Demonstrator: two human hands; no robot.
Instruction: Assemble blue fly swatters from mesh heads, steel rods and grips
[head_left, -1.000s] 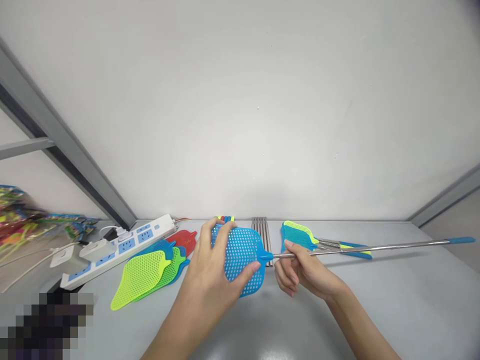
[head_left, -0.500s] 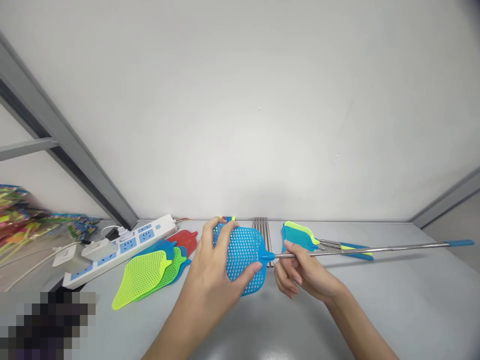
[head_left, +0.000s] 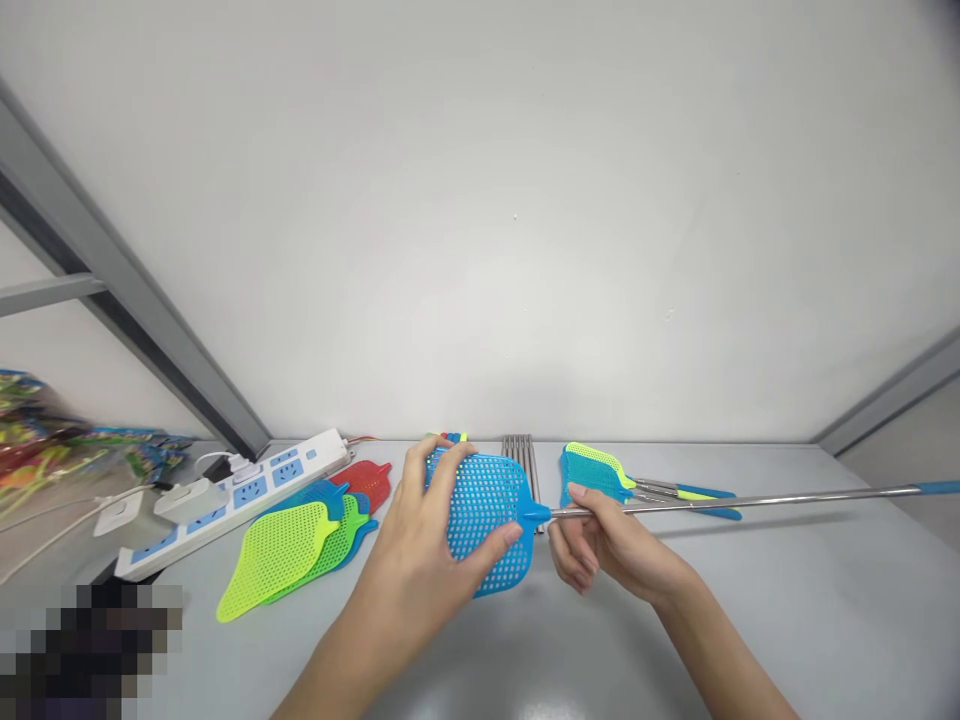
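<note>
A blue fly swatter (head_left: 491, 495) is held level in front of me, its mesh head to the left. My left hand (head_left: 424, 545) grips the mesh head, thumb on the near face and fingers over the far edge. Just right of the head's neck, my right hand (head_left: 607, 545) pinches the thin metal rod between thumb and fingers. That telescopic rod (head_left: 787, 501) runs far out to the right and ends in a blue grip (head_left: 937, 488). Behind the right hand lie assembled swatters (head_left: 596, 474), one yellow-green and at least one blue. Several bare metal rods (head_left: 521, 452) lie behind the held head.
Loose swatter heads rest at left: yellow-green (head_left: 274, 553), green (head_left: 346, 535), blue (head_left: 304, 497) and red (head_left: 370, 483). Beside them a white power strip (head_left: 300, 470) holds plugged-in adapters. Colourful plastic packets (head_left: 82, 445) pile up at far left. A white wall (head_left: 510, 250) stands behind the table.
The blue grip at the rod's end has moved farther right, so the rod reaches out longer. Both hands keep nearly the same hold; the whole view has shifted slightly.
</note>
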